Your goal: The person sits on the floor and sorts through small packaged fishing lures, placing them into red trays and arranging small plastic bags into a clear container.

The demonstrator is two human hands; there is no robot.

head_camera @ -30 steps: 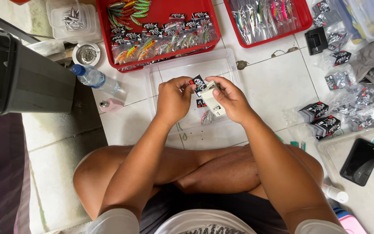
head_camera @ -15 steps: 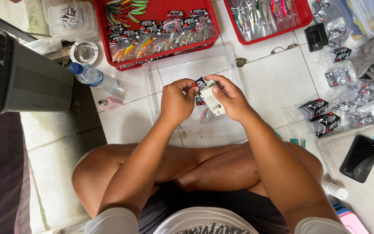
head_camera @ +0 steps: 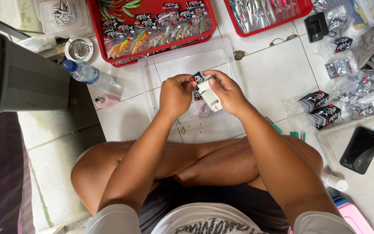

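I sit cross-legged on a tiled floor with both hands raised over a clear plastic tray (head_camera: 187, 60). My right hand (head_camera: 230, 93) grips a small white stapler (head_camera: 208, 97), its nose pointing up and left. My left hand (head_camera: 176, 95) pinches a small bagged lure by its black header card (head_camera: 198, 79), which sits in the stapler's mouth. The two hands touch at the fingertips. Another packed lure (head_camera: 203, 110) lies in the tray just below the hands.
A red tray (head_camera: 152, 26) of packed colourful lures lies beyond the clear tray, with a second red tray (head_camera: 265, 17) to its right. A water bottle (head_camera: 87, 73) and dark bin (head_camera: 18, 78) stand left. Stacks of black cards (head_camera: 321, 108), loose bags and a phone (head_camera: 361, 149) lie right.
Both hands stay together over the clear tray, still holding the stapler and the carded bag. The view has shifted slightly; nothing has been put down or picked up.
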